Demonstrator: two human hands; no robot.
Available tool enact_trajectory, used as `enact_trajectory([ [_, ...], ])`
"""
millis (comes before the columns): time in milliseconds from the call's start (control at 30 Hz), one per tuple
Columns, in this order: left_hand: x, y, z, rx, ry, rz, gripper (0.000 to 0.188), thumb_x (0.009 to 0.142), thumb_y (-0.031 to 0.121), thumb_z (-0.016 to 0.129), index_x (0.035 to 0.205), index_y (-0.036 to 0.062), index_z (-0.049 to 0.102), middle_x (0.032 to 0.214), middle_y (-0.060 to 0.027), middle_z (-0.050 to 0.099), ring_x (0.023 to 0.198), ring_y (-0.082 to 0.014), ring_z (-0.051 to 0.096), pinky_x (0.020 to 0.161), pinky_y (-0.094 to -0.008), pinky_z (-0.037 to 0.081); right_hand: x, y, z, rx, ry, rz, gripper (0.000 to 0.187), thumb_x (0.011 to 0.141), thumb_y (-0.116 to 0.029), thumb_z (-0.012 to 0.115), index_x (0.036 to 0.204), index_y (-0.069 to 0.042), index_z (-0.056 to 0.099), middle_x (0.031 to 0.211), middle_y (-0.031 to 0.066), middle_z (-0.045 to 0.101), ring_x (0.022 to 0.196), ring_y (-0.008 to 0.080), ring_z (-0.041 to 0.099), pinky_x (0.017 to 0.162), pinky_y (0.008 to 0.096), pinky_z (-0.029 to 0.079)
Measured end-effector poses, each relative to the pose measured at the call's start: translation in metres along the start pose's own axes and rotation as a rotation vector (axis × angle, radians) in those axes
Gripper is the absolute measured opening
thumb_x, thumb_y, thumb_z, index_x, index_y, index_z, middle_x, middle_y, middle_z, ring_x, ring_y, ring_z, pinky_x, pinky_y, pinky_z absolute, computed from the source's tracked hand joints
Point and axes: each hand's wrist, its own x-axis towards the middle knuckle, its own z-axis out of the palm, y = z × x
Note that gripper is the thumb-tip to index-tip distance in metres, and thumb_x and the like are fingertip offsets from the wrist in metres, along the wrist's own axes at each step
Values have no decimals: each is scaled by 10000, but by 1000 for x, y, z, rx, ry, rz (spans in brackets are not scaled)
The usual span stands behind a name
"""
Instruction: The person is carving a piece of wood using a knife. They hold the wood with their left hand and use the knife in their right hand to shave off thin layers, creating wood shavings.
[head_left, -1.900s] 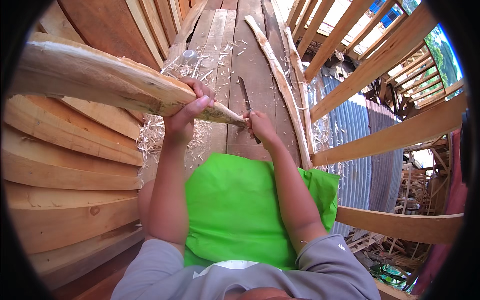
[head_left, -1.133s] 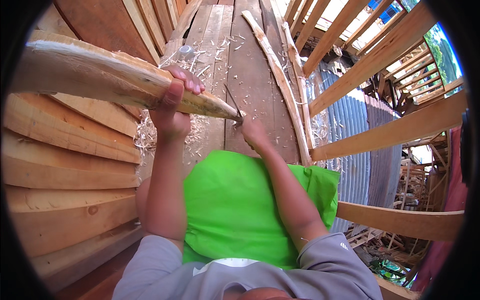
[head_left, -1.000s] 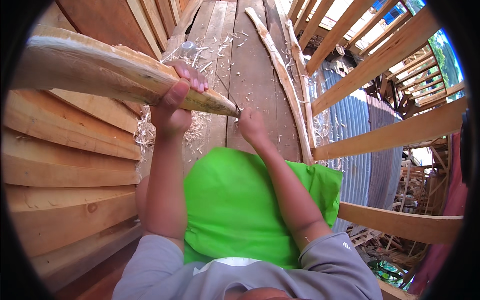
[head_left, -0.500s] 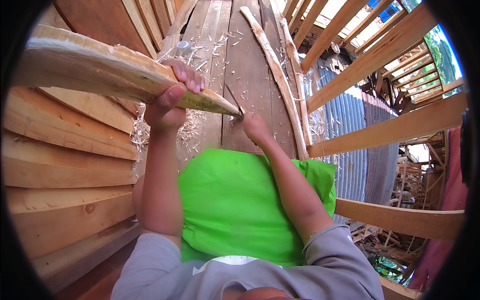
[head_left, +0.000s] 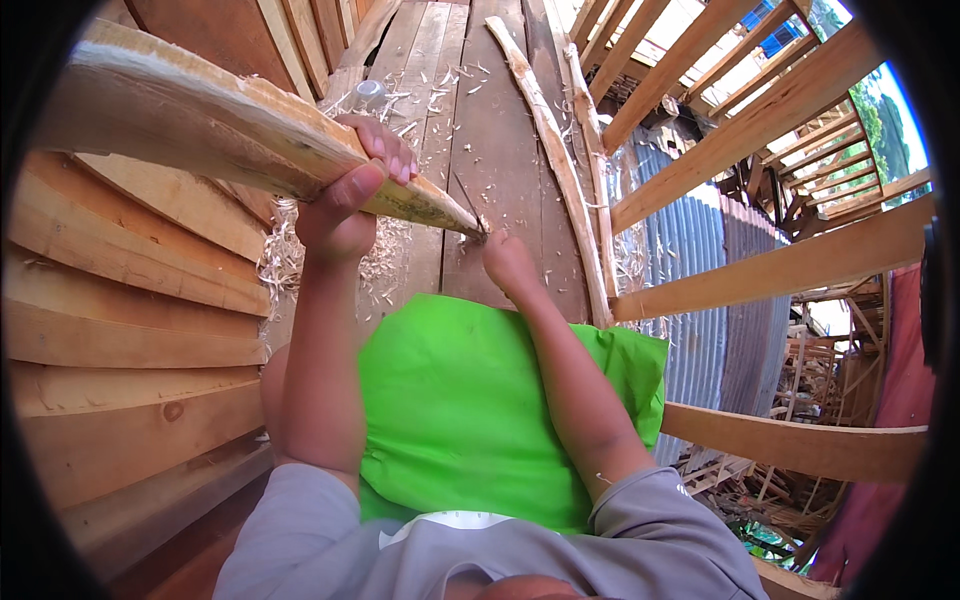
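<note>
A long, pale wooden pole (head_left: pixel 220 125) with rough, shaved sides slants from the upper left down to the middle of the view. Around it, partway along, my left hand (head_left: pixel 350 195) is closed, with its thumb on the near side and fingers over the far side. My right hand (head_left: pixel 510 263) is a fist at the pole's lower tip, holding a knife (head_left: pixel 464 192) whose thin dark blade points up and left beside the wood. The knife's handle is hidden inside the fist. Bright green cloth (head_left: pixel 470 390) covers my lap below both hands.
Wood shavings (head_left: pixel 283 250) are heaped and scattered on the plank floor (head_left: pixel 490 110). A clear cup (head_left: pixel 369 95) stands behind my left hand. Two stripped poles (head_left: pixel 550 135) lie along the right. Board walling (head_left: pixel 130 340) rises at left, wooden rails (head_left: pixel 760 255) at right, with corrugated metal (head_left: pixel 690 290) beyond.
The pole's thick upper end has risen and tilted a little more steeply. My left hand has shifted slightly to the right with it; my right hand stays at the tip.
</note>
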Motion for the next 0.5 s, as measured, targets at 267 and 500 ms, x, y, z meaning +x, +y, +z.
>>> enact_trajectory([
  [267, 3, 1, 6, 91, 6, -37, 281, 752, 223, 657, 935, 76, 502, 808, -48, 482, 774, -176, 495, 791, -357, 422, 18, 23, 9, 56, -9, 82, 620, 984, -372, 275, 870, 111, 647, 928, 372, 612, 943, 520, 597, 867, 542, 450],
  [500, 0, 1, -1, -1, 28, 9, 247, 738, 116, 675, 924, 33, 536, 790, -83, 532, 764, -195, 536, 765, -350, 447, -8, -34, -13, -22, -73, 55, 610, 989, -378, 268, 864, 70, 663, 911, 340, 632, 918, 510, 606, 846, 543, 460],
])
